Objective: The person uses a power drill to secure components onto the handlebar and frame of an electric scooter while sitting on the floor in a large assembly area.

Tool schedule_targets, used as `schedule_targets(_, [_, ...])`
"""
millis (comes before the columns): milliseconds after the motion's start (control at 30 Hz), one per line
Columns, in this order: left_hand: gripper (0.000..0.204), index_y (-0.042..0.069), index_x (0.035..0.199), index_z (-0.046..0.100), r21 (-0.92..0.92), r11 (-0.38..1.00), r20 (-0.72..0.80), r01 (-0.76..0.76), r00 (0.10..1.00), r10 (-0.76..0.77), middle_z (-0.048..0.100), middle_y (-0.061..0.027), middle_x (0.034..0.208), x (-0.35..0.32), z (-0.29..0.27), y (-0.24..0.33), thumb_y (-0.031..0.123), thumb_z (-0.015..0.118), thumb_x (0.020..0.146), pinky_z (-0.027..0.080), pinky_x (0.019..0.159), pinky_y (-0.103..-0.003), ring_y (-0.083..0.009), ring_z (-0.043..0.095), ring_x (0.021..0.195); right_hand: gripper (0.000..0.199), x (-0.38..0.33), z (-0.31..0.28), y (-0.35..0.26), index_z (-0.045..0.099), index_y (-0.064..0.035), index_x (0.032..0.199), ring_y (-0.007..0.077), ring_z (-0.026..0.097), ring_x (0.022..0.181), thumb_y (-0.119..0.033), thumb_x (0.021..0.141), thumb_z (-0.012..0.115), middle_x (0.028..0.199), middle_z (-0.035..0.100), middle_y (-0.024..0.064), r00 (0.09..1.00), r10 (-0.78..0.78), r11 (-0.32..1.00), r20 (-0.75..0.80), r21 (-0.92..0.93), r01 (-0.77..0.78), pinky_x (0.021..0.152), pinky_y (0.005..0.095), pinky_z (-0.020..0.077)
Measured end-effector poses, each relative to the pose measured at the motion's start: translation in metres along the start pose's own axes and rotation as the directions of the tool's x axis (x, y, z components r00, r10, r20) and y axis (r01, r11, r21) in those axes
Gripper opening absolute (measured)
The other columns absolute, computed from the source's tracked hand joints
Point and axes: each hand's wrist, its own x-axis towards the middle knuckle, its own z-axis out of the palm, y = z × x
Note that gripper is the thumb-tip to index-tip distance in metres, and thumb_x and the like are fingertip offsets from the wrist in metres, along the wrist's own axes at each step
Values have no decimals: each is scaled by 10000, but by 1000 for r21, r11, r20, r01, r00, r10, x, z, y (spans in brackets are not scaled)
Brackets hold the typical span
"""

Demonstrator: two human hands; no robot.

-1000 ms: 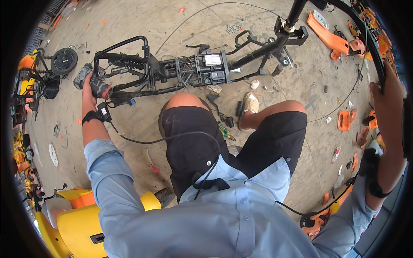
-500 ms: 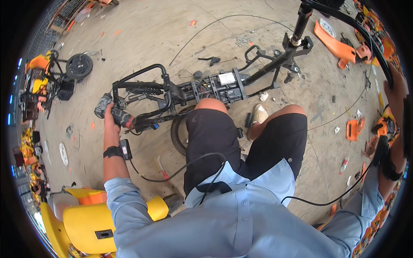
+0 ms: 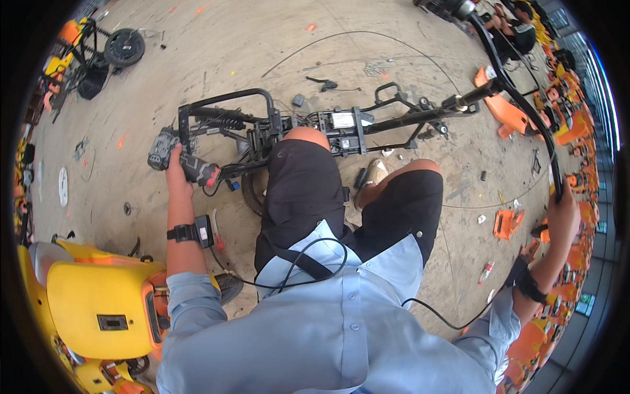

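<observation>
My left hand (image 3: 176,172) is closed around a grey and black cordless power tool (image 3: 195,169) with a red end. The tool is beside the rear of a stripped black scooter frame (image 3: 226,95). On the right, my right hand (image 3: 563,211) grips the near end of the curved black handlebar (image 3: 541,128). The steering tube (image 3: 469,100) now leans out to the right. Wires and a box with a white label (image 3: 343,120) sit in the middle of the frame. My knee partly hides the frame and its wheel (image 3: 251,192).
A yellow scooter body (image 3: 95,305) stands at near left, a partly stripped scooter (image 3: 92,69) at far left. Orange panels (image 3: 506,115) and a long cable (image 3: 367,31) lie on the floor. A person (image 3: 517,36) sits at far right, near rows of orange scooters (image 3: 581,144).
My right hand and the handlebar have come nearer, and the steering tube has swung over to the right. The power tool stays in my left hand. The whole view has shifted.
</observation>
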Motion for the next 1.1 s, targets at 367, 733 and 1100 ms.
schedule_targets(367, [558, 40, 1189, 636, -2, 1000, -76, -26, 997, 26, 666, -61, 1057, -2, -4, -2, 372, 829, 783, 543, 807, -373, -206, 659, 886, 236, 8, -36, -109, 648, -188, 1095, 342, 714, 831, -338, 923, 589, 928, 731, 99, 926, 319, 940, -204, -53, -336, 674, 474, 568])
schedule_targets(733, [586, -8, 1194, 630, -22, 993, -147, -119, 982, 115, 682, -102, 1068, -25, 5, 5, 348, 831, 774, 558, 811, -410, -253, 673, 870, 178, -14, -12, -97, 665, -186, 900, 186, 650, 719, -210, 734, 723, 735, 612, -25, 783, 159, 971, -602, -46, -233, 636, 350, 498])
schedule_targets(1100, [385, 7, 1270, 538, -307, 949, 564, -71, 790, 241, 655, -176, 1262, -148, 100, 70, 264, 606, 992, 566, 735, -315, -157, 654, 836, 169, -14, -9, -103, 650, -181, 883, 150, 619, 664, -178, 723, 702, 687, 572, -53, 720, 120, 968, -683, -80, -237, 602, 327, 458])
